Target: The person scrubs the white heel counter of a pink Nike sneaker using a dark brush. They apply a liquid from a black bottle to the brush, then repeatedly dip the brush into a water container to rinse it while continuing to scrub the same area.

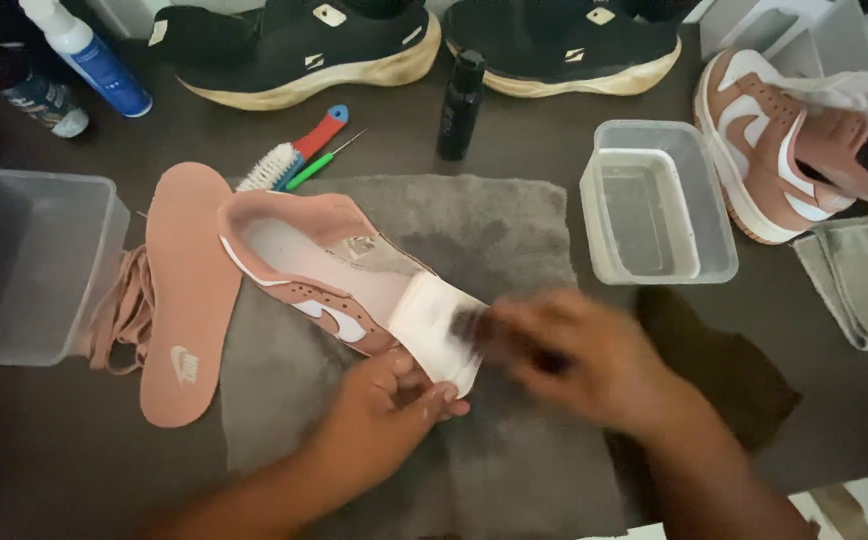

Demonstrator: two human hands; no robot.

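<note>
In the head view, the left hand (pixel 386 405) is gripping the toe end of a pink and white sneaker (pixel 339 270), which is lying on a grey towel (pixel 514 230); the right hand (pixel 579 350) is blurry, just beside the left one, pressing on the white toe; something dark is showing under it, but I cannot tell if it is gripping anything; a pink insole (pixel 186 290) is lying past the left hand's far side; a clear tub of water (pixel 657 200) is sitting beyond the right hand.

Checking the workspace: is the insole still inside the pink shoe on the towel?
No, the insole lies flat on the table left of the pink shoe, beside the laces.
</note>
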